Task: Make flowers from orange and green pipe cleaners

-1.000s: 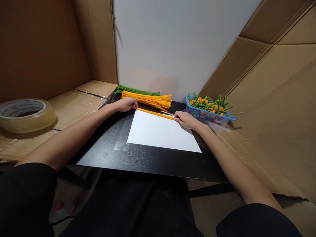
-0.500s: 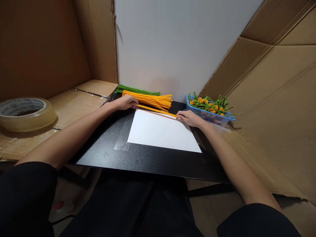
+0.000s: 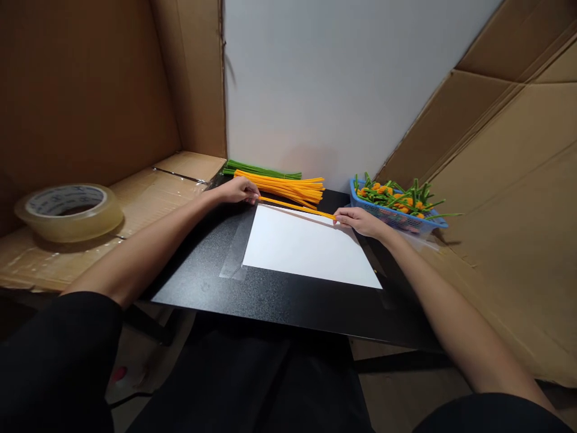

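Along the top edge of a white paper sheet (image 3: 306,246), a single orange pipe cleaner (image 3: 297,208) stretches between both hands. The right hand (image 3: 358,221) pinches its end; the left hand (image 3: 238,191) seems to as well, though its fingertips are hard to make out. Loose orange pipe cleaners (image 3: 288,187) lie just behind, near a blue plastic basket (image 3: 396,219).

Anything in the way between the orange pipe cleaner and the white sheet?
Nothing visible. The orange pipe cleaner, held at its ends by the left hand and right hand, runs along the far edge of the white sheet, with no object between them.
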The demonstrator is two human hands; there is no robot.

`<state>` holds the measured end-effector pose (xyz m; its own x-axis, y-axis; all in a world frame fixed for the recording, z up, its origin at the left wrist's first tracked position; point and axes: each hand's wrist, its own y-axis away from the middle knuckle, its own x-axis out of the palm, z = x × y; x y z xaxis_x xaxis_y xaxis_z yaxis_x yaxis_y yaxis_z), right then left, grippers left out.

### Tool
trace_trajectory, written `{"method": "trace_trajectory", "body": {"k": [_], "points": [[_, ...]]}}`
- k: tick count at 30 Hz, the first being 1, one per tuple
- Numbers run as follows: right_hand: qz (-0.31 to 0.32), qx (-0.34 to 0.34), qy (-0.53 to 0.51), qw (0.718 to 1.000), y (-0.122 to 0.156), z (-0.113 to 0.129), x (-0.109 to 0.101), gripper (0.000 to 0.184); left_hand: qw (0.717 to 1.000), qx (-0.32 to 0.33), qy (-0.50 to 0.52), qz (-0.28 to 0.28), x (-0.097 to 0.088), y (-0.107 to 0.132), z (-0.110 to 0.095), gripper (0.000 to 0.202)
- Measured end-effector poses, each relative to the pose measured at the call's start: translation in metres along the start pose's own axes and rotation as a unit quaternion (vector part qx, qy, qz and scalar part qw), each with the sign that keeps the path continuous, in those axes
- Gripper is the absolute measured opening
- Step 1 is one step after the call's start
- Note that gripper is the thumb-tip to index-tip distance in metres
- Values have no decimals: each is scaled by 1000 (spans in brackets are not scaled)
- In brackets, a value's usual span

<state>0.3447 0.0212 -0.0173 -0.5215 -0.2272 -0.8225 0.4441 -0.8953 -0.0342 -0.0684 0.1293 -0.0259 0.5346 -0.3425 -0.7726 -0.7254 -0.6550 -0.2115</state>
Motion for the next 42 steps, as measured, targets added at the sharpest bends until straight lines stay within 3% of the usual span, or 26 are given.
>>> {"method": "trace_trajectory", "body": {"k": [2,5,9,13,15,17,20,23,27,31,35,42], "points": [[8,4,34,999,2,6,0,45,998,-23,64,-17,3,-1,-1,26],[41,2,75,996,5,21,3,36,974,-50,177,-129,6,-5,-9,27],[-10,-13,98,995,5,41,11,32,890,-56,341,-298,4,-14,-31,29],[-34,-60,92,993,2,61,23,29,812,-32,440,-382,-6,-22,-55,27],[-93,-81,98,988,-1,73,32,25,802,-23,427,-417,-14,-23,-69,28],[-198,-92,84,972,-3,89,40,30,805,14,372,-461,-21,-21,-87,29],[-330,-137,39,933,-1,124,45,42,807,132,274,-507,-22,-11,-127,21],[-404,-186,-20,895,5,165,44,44,831,213,209,-469,-5,2,-167,10],[-446,-198,-97,867,8,197,46,38,879,207,210,-375,24,12,-190,10],[-445,-168,-229,849,-1,191,54,20,888,165,276,-327,39,12,-183,27],[-376,-141,-389,829,-8,179,58,23,904,158,256,-305,43,10,-174,31],[-358,-165,-432,811,-6,182,58,17,906,171,283,-265,42,8,-170,27]]}}
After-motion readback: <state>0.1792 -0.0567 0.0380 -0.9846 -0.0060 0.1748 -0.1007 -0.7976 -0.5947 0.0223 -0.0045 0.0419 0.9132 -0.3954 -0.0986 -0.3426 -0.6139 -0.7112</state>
